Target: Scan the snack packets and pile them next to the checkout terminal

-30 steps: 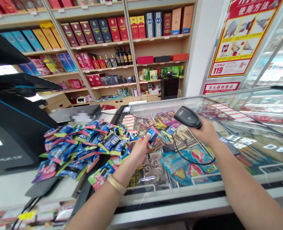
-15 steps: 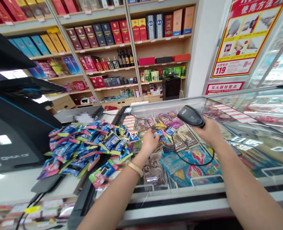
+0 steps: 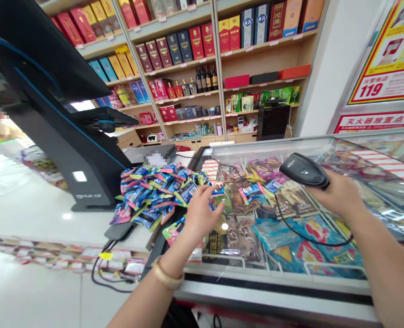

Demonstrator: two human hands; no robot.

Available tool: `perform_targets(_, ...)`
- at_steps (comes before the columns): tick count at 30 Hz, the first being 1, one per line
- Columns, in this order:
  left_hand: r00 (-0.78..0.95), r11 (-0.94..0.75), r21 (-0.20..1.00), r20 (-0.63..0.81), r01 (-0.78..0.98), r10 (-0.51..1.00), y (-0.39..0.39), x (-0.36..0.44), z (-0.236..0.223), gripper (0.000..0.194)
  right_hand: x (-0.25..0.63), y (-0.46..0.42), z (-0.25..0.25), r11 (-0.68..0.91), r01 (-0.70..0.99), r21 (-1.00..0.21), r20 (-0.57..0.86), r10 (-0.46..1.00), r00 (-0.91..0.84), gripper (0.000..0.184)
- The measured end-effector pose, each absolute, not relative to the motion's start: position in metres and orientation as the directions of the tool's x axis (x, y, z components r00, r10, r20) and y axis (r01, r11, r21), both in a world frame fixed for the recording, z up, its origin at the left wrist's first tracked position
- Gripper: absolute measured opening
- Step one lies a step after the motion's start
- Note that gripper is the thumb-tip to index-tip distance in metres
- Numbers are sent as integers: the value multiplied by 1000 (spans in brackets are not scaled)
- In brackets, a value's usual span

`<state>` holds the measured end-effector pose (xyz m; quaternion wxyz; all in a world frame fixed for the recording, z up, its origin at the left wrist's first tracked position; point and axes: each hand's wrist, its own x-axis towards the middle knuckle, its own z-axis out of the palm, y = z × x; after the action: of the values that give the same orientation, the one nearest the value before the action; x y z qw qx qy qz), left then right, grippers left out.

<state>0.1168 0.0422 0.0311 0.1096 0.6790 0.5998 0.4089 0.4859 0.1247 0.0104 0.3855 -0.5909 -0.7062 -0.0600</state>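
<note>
My left hand, with a woven bracelet on the wrist, hangs over the left part of the glass counter top. Its thumb and fingers are spread. A small blue snack packet lies by its fingertips, partly hidden. My right hand grips a black barcode scanner, whose cable loops down over the glass. Between the hands, a few blue and pink packets lie on the glass. Left of my left hand is a heap of similar blue packets, and one packet is half covered by my forearm.
A black checkout terminal stands on the white counter at the left. Cables hang from a black pad at its edge. Bagged goods lie under the glass. Shelves with boxes and bottles line the back wall.
The view has swung left, so the scene sits further right. My left hand has moved left over the glass, away from the loose packets and nearer the heap. The scanner stays in my right hand.
</note>
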Motion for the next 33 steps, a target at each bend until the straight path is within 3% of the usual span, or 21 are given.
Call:
perform_targets(4,-123,-60,445,370,894,921,-1,54,18,40,472,118,16,353,855,-379,600,797,-63,29)
perform_targets(7,-60,-40,319,298,947,953,-22,31,2,42,461,114,16,441,804,-399,603,787,-133,20)
perform_targets(11,-1,-57,193,289,980,957,-33,24,-13,42,447,111,10,542,741,-396,597,766,-241,25)
perform_targets(15,-10,-62,245,284,968,959,-35,20,-15,41,437,109,5,583,741,-334,577,748,-328,25)
perform_targets(19,-98,-32,496,235,868,967,-43,17,-6,42,434,108,2,621,724,-301,569,726,-386,29)
perform_targets(22,-220,15,785,156,619,963,-46,24,6,44,436,110,-2,636,698,-329,589,716,-375,33)
perform_targets(25,-304,64,990,-22,129,952,-34,45,20,47,437,109,-2,652,658,-376,600,713,-363,33)
perform_targets(27,-305,98,973,-160,-208,939,-16,65,32,41,435,106,3,664,634,-397,606,709,-362,31)
perform_targets(29,-240,113,891,-238,-439,941,8,88,44,22,432,102,11,672,613,-415,607,707,-363,30)
perform_targets(31,-152,143,810,-274,-568,950,34,111,54,14,428,98,18,677,590,-439,601,710,-367,33)
perform_targets(33,-81,192,747,-312,-637,947,57,132,60,21,424,94,23,681,568,-463,594,714,-371,34)
